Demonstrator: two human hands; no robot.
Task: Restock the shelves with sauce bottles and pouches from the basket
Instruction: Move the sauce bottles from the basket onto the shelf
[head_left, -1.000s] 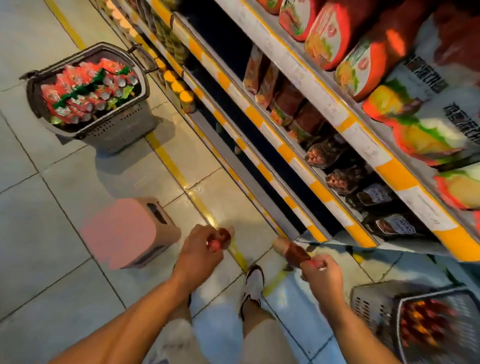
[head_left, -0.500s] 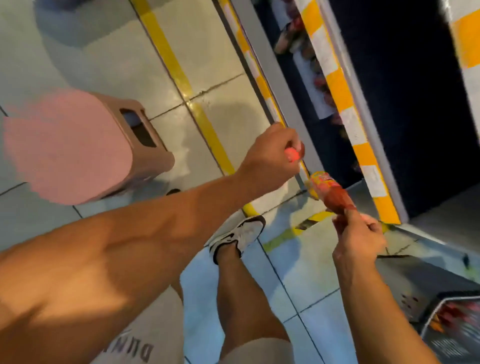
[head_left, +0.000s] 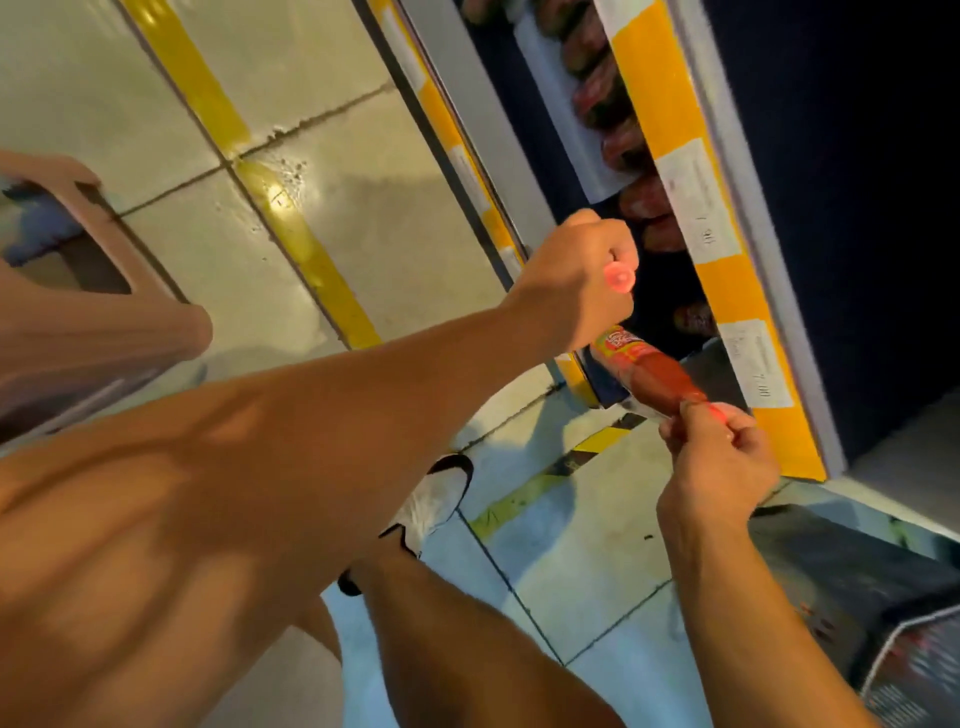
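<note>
A red sauce bottle hangs tilted in the air at the mouth of the bottom shelf, its labelled base pointing toward the dark shelf opening and its neck pinched in the fingertips of the right hand. The left hand is closed in a fist around a second bottle, of which only the red cap shows, just above and beside the first. Inside the shelf, a row of dark red bottles lies or stands behind the yellow-and-white price rail; blur leaves their exact posture unclear.

The risks here look plain. A bottle held only by its narrow neck, with most of its weight out beyond the fingers, could swing or slip and drop to the tiled floor. The two hands work close together at one narrow gap, so one bottle could knock the other, or catch the rail's edge on the way in. Pushed in blind, either could topple the stock already there.

A white shoe is planted just below the hands, in the likely path of any fall. A pink plastic stool stands well apart to the left, and the corner of a grey basket sits at lower right.
</note>
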